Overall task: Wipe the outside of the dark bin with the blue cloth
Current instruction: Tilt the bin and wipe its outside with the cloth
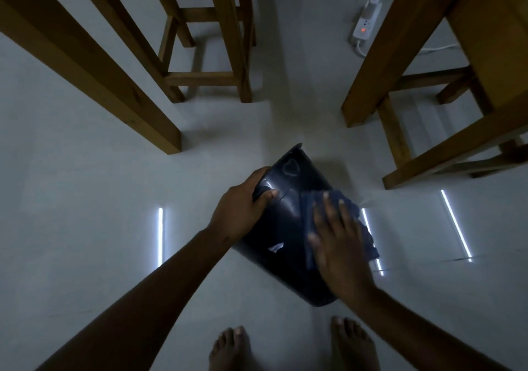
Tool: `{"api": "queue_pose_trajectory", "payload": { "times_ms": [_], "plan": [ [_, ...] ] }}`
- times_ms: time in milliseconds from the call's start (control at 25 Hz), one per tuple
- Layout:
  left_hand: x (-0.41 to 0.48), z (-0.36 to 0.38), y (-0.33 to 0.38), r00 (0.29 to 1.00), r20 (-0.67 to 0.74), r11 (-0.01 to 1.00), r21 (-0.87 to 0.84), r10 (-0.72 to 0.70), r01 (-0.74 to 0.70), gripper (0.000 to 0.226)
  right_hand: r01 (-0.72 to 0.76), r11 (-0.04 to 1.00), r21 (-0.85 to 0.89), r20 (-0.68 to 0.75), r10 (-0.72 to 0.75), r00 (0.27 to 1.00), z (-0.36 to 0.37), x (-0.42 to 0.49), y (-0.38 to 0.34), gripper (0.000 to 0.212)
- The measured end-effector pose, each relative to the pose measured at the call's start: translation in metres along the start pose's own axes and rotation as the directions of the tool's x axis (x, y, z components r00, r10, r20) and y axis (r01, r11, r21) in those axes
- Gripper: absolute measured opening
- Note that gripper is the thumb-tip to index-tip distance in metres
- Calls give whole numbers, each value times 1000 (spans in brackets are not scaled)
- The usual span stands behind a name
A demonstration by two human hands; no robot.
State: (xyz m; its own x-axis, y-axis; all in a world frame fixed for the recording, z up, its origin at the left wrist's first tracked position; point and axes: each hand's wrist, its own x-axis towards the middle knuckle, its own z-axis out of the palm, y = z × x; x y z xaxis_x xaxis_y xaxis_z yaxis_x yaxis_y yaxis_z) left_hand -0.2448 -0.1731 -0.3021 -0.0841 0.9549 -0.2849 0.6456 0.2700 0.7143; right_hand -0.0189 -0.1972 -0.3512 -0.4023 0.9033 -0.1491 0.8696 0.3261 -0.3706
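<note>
The dark bin point(285, 227) is tipped over above the pale floor, its rim pointing away from me and its base toward my feet. A faint heart shape shows on its wall near the rim. My left hand point(243, 207) grips the rim on the left side, thumb on the outer wall. My right hand point(340, 245) lies flat with fingers spread on the blue cloth point(348, 222), pressing it against the right side of the bin's outer wall. Part of the cloth hangs off the bin's right edge.
Wooden table legs point(94, 64) and a wooden stool point(205, 41) stand ahead on the left; another wooden frame point(428, 84) stands on the right. A white power strip point(365, 21) with a red light lies on the floor far ahead. My bare feet point(231, 350) are just below the bin.
</note>
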Motion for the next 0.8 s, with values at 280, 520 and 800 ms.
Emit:
{"api": "queue_pose_trajectory", "payload": {
  "times_ms": [280, 520, 800],
  "plan": [
    [8, 4, 0, 999, 33, 1000, -26, -3, 4, 48, 20, 998, 60, 43, -23, 999, -17, 50, 30, 61],
    [6, 3, -8, 999, 32, 998, -64, 12, -10, 42, 263, 958, -115, 82, -255, 964, 5, -8, 4, 60],
    [10, 7, 5, 1000, 21, 999, -32, -10, 10, 43, -55, 991, 124, -5, 56, 998, -3, 22, 14, 59]
  ]
}}
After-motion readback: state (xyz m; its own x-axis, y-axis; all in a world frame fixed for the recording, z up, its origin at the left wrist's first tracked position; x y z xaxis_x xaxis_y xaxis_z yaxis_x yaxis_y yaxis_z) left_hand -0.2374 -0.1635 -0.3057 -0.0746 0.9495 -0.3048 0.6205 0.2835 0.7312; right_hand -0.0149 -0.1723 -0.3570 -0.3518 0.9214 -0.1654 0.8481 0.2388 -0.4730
